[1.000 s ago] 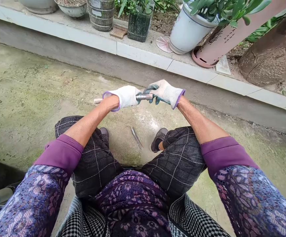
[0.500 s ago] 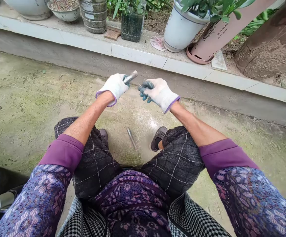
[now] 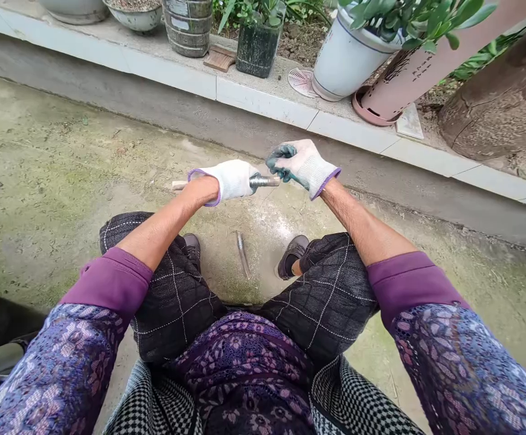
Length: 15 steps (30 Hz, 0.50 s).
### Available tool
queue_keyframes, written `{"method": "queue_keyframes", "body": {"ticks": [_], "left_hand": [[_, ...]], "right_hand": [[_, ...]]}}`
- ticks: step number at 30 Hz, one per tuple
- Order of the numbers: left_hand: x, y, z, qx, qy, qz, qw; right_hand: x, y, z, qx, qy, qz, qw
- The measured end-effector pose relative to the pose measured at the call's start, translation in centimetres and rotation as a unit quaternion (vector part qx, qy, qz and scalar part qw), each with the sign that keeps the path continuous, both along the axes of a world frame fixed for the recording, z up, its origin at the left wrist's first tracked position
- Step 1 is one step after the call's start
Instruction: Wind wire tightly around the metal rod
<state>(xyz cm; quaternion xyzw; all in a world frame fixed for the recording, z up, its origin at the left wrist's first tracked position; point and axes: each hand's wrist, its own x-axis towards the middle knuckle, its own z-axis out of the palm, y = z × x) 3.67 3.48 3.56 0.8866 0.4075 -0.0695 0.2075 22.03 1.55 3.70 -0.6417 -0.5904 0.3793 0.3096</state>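
Observation:
My left hand (image 3: 233, 179), in a white work glove with a dark grip coating, is closed around a wooden stick (image 3: 180, 185). Shiny metal wire (image 3: 258, 180) is coiled around the stick near its right end. Both stick ends stick out from the fist, and the stick lies about level. Just up and right of that end, my right hand (image 3: 300, 166), gloved alike, has its fingers curled in a pinch on thin wire, hardly visible now. On the ground between my feet lies a second stick (image 3: 243, 255) with a similar shiny wrapped part.
Ahead runs a low tiled ledge (image 3: 263, 107) bearing a white pot (image 3: 342, 60), a tall pink planter (image 3: 390, 87), a dark square container (image 3: 259, 51) and a ribbed plastic container (image 3: 185, 27). A large brown jar (image 3: 494, 115) stands at right. Pale powder (image 3: 276, 223) marks the concrete.
My left hand has come down and right, turning the stick from slanted to nearly level, so its left end now shows. My right hand has moved slightly right. The camera view has shifted a little.

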Motion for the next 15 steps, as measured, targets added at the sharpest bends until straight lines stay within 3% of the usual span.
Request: {"method": "queue_keyframes", "body": {"ticks": [5,11,13,15], "left_hand": [[-0.3,0.2,1.2,-0.055,-0.138,0.13,0.98],[0.0,1.4,0.5,-0.087,-0.279,0.244,0.925],[-0.1,2.1,0.5,-0.075,-0.293,0.279,0.911],[-0.4,2.8,0.5,-0.054,-0.248,0.288,0.923]], "right_hand": [[-0.3,-0.3,0.6,-0.007,0.088,-0.005,0.996],[-0.5,-0.9,0.4,0.024,0.122,-0.03,0.992],[-0.5,-1.4,0.6,0.027,0.115,-0.037,0.992],[-0.5,-2.1,0.9,0.036,0.079,-0.034,0.996]]}}
